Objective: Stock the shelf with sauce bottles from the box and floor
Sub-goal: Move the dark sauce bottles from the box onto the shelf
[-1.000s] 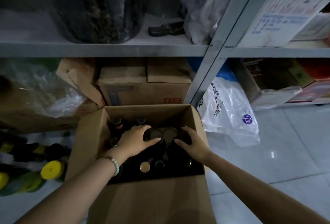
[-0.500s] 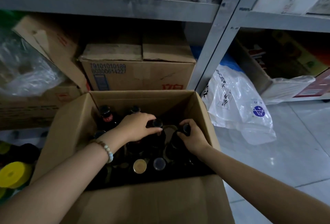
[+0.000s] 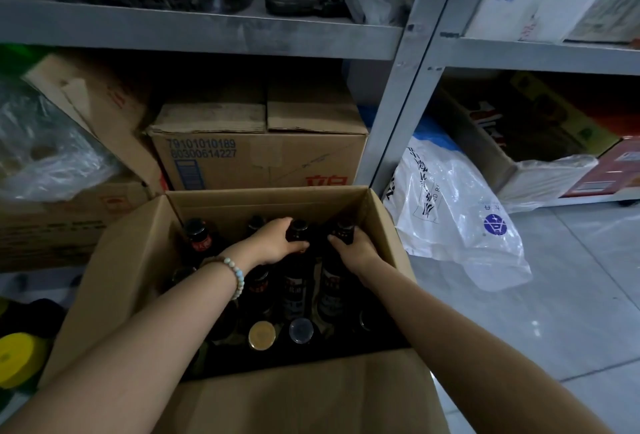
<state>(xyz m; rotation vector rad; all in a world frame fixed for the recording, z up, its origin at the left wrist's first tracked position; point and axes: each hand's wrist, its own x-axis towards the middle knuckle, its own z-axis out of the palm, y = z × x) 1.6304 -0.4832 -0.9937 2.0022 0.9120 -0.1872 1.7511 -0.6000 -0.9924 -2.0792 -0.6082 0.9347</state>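
Note:
An open cardboard box (image 3: 114,281) stands on the floor in front of me, holding several dark sauce bottles. My left hand (image 3: 273,243) is closed round the neck of one dark bottle (image 3: 296,281), raised above the others. Just to its right, a second dark bottle (image 3: 334,278) is gripped at the neck by my right hand (image 3: 356,250). More bottles stay low in the box, one with a gold cap (image 3: 262,335) and one with a clear cap (image 3: 301,329). A grey metal shelf (image 3: 207,32) runs across above.
A closed cardboard carton (image 3: 256,156) sits under the shelf behind the box. A white plastic bag (image 3: 453,212) lies on the tiled floor at right. Yellow-capped bottles (image 3: 17,357) lie on the floor at left. A shelf upright (image 3: 398,115) stands right of the carton.
Both hands have closed on bottle necks and lifted two bottles partway out of the box. My view has tilted down and moved closer.

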